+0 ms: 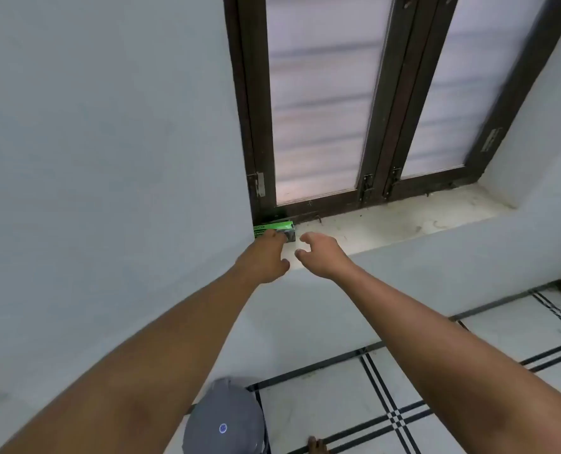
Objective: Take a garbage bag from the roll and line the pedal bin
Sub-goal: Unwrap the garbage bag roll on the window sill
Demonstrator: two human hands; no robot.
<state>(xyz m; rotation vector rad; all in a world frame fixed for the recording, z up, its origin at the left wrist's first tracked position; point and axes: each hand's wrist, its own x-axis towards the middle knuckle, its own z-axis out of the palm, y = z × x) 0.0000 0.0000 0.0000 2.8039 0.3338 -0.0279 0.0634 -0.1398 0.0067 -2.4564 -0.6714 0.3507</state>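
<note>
Grey pedal bin (pixel 225 417) below the sill (pixel 403 221); left hand (pixel 266 257) touches green-black box (pixel 275 229), right hand (pixel 321 253) spread, empty.

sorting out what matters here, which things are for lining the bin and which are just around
For the job: green box on the sill corner, left hand touching it, right hand open beside it, grey bin on the floor.

Just there: window, sill, floor tiles.
</note>
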